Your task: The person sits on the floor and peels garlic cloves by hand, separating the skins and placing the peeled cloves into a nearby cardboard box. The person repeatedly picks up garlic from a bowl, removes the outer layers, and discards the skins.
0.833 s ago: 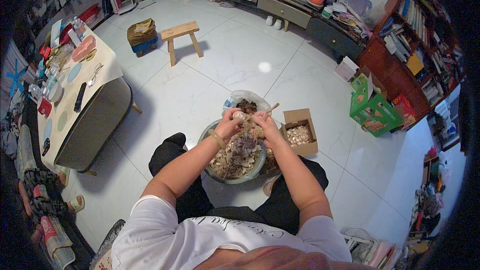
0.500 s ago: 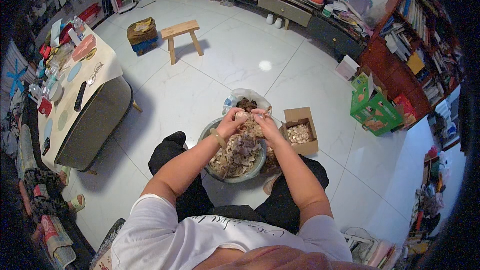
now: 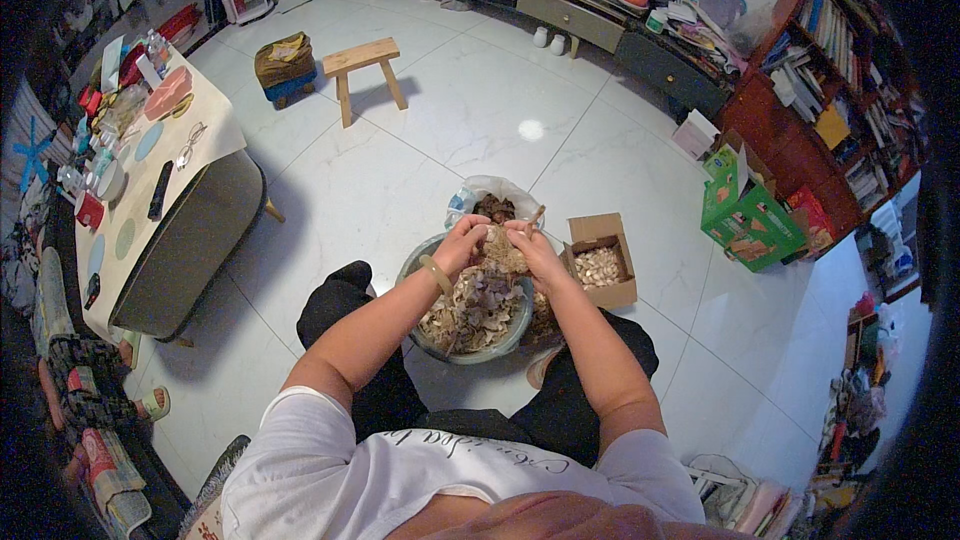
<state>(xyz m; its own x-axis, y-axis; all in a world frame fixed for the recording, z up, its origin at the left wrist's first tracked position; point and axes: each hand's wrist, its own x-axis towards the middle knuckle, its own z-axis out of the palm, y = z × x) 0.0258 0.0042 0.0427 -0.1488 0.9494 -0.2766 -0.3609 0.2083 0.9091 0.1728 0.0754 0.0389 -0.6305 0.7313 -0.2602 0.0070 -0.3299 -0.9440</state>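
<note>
A garlic bulb (image 3: 505,252) with a shaggy, root-like fringe is pinched between both hands. My left hand (image 3: 464,244), a pale bangle at its wrist, closes its fingers on one side of the bulb. On the other side my right hand (image 3: 530,248) grips it, and a thin brown stem (image 3: 538,215) sticks up beside those fingers. Beneath them stands a grey-green basin (image 3: 424,344) full of papery garlic skins (image 3: 470,315). Just beyond the hands, a white plastic bag (image 3: 485,186) holds brown clumps. Peeled-looking garlic cloves (image 3: 597,267) lie in an open cardboard box (image 3: 620,290) at the right.
My knees flank the basin. A covered table (image 3: 185,270) stands left, with a remote control (image 3: 160,192) on it. Farther off are a wooden stool (image 3: 360,60) and a low cloth-topped seat (image 3: 283,65). A green carton (image 3: 750,215) sits by the bookshelf (image 3: 780,130) at right.
The bulb has turned in my fingers: its pale round side showed before, and now the fringe faces me and the stem points up by the right hand. Both arms stay nearly in place.
</note>
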